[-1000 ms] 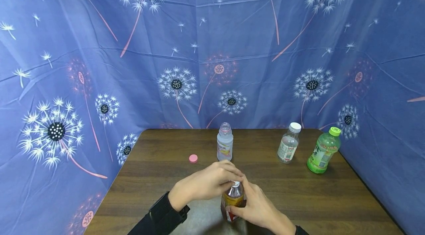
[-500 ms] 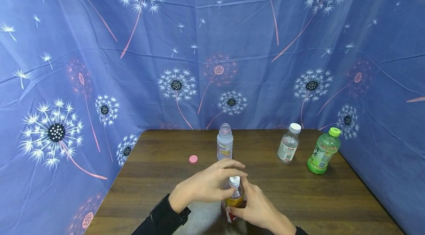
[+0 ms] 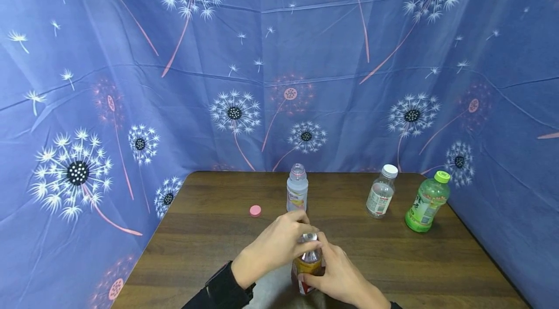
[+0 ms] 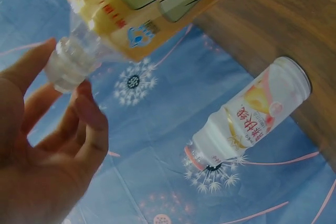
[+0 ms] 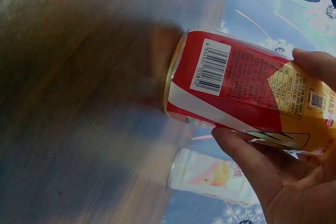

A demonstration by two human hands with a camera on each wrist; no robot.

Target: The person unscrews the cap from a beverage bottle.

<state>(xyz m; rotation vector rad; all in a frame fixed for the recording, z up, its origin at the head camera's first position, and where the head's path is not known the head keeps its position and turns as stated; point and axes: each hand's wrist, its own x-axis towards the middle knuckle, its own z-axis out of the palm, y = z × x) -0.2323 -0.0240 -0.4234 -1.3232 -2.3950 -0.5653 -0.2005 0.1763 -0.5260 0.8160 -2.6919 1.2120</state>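
A clear-necked drink bottle (image 3: 309,266) with a yellow and red label stands at the front of the table. My right hand (image 3: 345,277) grips its body, with thumb and fingers on opposite sides in the right wrist view. At the top, the left hand (image 3: 277,242) pinches the whitish cap (image 4: 68,66) between thumb and fingers. Just behind the hands is a white bottle (image 3: 297,192) without a cap, a pink ring round its neck. To its left, a pink cap (image 3: 255,210) lies on the table. The bottle's base is partly hidden by the right hand in the head view.
On the right of the wooden table (image 3: 209,197) stand a clear bottle (image 3: 380,195) with a white cap and a green bottle (image 3: 427,204) with a light green cap. A blue dandelion-patterned cloth (image 3: 262,56) hangs behind and at the sides.
Half a second ago the left fingers were spread apart around the bottle's cap; now they have closed in on it again. The right hand keeps its grip on the bottle.
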